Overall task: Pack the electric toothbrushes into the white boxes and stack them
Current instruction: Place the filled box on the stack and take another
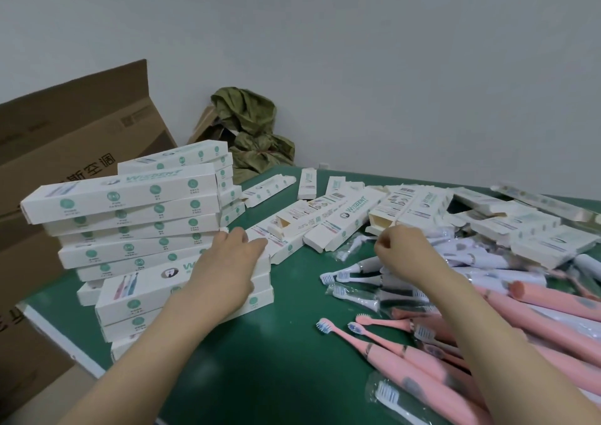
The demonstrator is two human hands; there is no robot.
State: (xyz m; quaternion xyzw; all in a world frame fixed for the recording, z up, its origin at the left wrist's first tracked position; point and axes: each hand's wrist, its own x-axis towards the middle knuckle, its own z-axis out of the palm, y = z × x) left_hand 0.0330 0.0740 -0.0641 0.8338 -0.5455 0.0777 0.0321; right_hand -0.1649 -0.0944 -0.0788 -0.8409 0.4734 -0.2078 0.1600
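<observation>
Left hand, left of centre: palm down on the top box of the near stack, fingers straight and flat, reaching toward the box's right end, curled round nothing. Right hand, right of centre: fingers curled in toward the palm, above the bagged toothbrushes; cannot tell whether anything pinched between thumb and fingers.

Near stack at lower left, several white boxes high, ends not flush, close to the white left edge of the table. Just behind it, the tall stack, leaning slightly, box ends stepped. Further back, toward the upper middle, the back stack.

Across the middle and upper right: loose boxes at all angles, some with end flaps open, overlapping one another, spread right up to the far edge of the table. Lower right: pink toothbrushes in a heap, heads pointing left, running off the right and bottom of the frame. Between that heap and the loose boxes, the bagged toothbrushes, white heads in clear wrappers.

Open room: one bare green wedge of table in the lower middle, between the near stack and the pink heads, narrowing toward the hands. Little free surface elsewhere.

Off the table, upper left: a brown cardboard carton; beside it, against the wall, a crumpled green bag.
</observation>
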